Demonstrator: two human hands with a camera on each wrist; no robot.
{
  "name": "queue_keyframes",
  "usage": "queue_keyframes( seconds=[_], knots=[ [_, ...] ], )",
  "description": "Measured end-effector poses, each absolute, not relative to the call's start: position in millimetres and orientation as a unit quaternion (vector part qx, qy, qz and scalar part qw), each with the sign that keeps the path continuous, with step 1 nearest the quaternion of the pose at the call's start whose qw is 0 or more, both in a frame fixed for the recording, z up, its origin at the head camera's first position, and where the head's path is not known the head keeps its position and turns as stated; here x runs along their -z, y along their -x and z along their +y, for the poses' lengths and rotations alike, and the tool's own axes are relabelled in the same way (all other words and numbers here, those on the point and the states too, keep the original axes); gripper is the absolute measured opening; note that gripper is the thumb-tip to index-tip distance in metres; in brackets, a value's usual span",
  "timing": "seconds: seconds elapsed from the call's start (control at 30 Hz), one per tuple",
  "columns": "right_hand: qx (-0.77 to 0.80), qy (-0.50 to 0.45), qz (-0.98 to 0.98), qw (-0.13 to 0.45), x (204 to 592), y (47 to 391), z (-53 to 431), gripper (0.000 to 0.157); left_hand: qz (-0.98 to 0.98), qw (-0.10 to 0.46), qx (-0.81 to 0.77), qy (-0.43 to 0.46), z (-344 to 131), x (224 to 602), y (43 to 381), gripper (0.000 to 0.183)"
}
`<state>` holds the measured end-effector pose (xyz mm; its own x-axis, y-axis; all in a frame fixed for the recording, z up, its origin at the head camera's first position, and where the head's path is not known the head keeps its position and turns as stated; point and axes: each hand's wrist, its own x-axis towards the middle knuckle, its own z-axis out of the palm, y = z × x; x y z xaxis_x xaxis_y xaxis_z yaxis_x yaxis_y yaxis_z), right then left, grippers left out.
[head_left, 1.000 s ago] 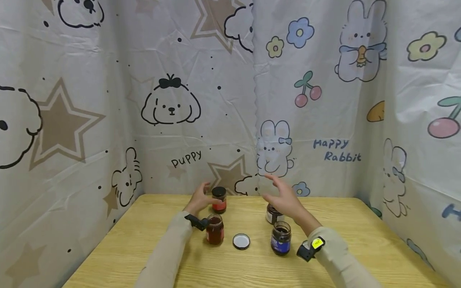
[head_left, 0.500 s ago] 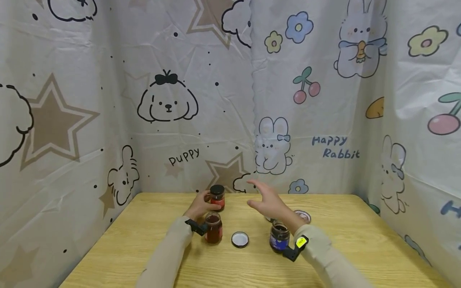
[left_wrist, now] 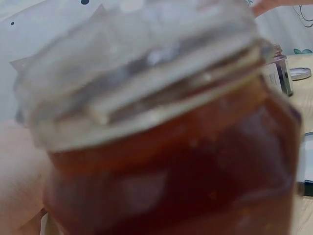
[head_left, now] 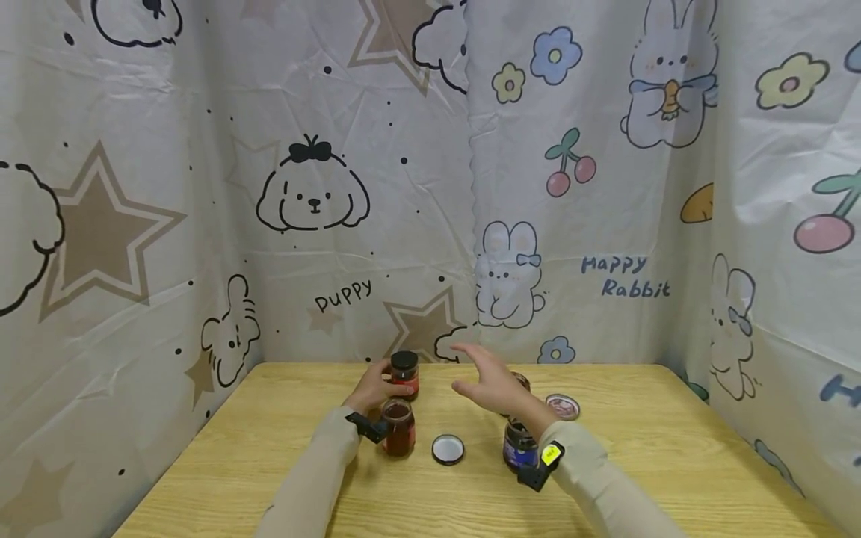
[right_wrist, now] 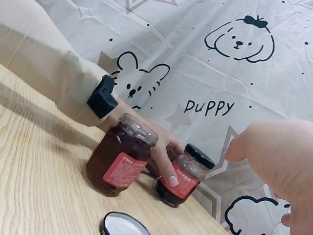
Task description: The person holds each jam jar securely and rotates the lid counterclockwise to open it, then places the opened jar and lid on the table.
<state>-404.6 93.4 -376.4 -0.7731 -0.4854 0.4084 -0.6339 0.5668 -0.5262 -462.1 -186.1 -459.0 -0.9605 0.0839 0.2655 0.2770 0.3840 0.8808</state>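
My left hand (head_left: 370, 388) grips a small jam jar (head_left: 406, 382) with a black lid and red label at the table's back. In the right wrist view its thumb (right_wrist: 169, 177) lies across that jar's label, the other fingers partly hidden behind. An uncapped jar of dark red jam (head_left: 400, 437) stands just in front of this hand and fills the left wrist view. My right hand (head_left: 489, 382) hovers to the right of the lidded jar, thumb and fingers spread, holding nothing. Under its forearm stands an open jar with a blue label (head_left: 516, 448), partly covered.
A jar lid (head_left: 448, 450) lies white side up on the wooden table (head_left: 377, 501). Behind my right hand shows the rim of another jar (head_left: 522, 380), with a pink patterned lid (head_left: 562, 406) beside it. Printed curtains (head_left: 323, 261) enclose the back and sides.
My left hand has closed round the black-lidded jar. My right hand has moved left towards it, uncovering the patterned lid. The head view has shifted slightly.
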Motion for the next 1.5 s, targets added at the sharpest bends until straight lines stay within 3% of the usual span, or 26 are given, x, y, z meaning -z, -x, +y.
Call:
queue_keyframes(
  seconds=[0.43,1.1,1.5],
  knots=[
    [-0.331,-0.314,-0.883,0.109,380.1,408.3,93.2,0.064,-0.814,0.081,0.564,0.114,-186.6,463.3,465.8,0.058],
    [-0.266,-0.345,-0.898,0.062,390.9,411.3,80.4,0.066,-0.813,0.093,0.566,0.105,-188.5,468.8,465.5,0.06],
    [-0.265,-0.341,-0.9,0.063,387.1,410.7,81.1,0.066,-0.785,0.14,0.598,0.083,-197.1,460.7,463.6,0.054]
  ],
)
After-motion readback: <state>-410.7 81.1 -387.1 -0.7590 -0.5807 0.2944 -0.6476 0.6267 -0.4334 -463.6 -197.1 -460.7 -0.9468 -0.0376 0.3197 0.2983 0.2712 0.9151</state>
